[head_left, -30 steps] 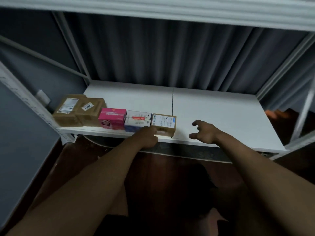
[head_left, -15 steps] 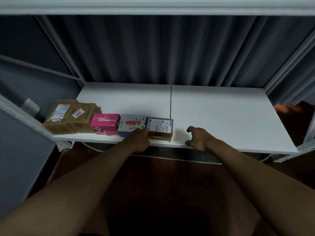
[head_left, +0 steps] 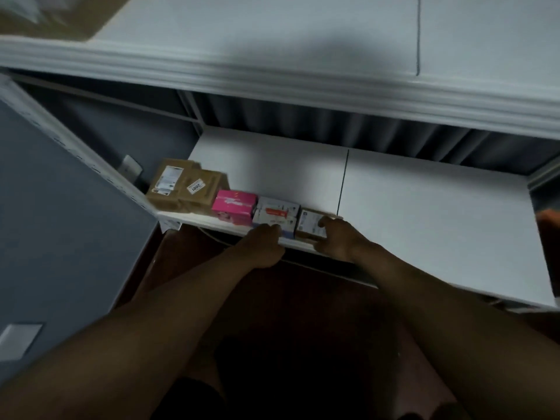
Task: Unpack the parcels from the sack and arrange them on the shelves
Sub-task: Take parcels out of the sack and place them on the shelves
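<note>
A row of parcels stands along the front left of the lower white shelf (head_left: 424,207): two brown cardboard boxes (head_left: 185,184), a pink box (head_left: 233,204), a white and blue box (head_left: 274,212) and a small brown box (head_left: 309,222) with a white label. My left hand (head_left: 265,242) rests against the front of the white and blue box, fingers curled. My right hand (head_left: 335,236) holds the small brown box from its right side, thumb on the front. The sack is not in view.
An upper white shelf (head_left: 272,56) runs across the top, with a brown parcel (head_left: 45,19) at its far left. A dark curtain (head_left: 333,128) hangs behind. A white upright post (head_left: 75,147) stands at left. Something orange (head_left: 550,225) shows at the right edge.
My right hand moved left from the bare shelf and took hold of the small brown box. The view rose and now shows the upper shelf. My left hand stayed at the boxes.
</note>
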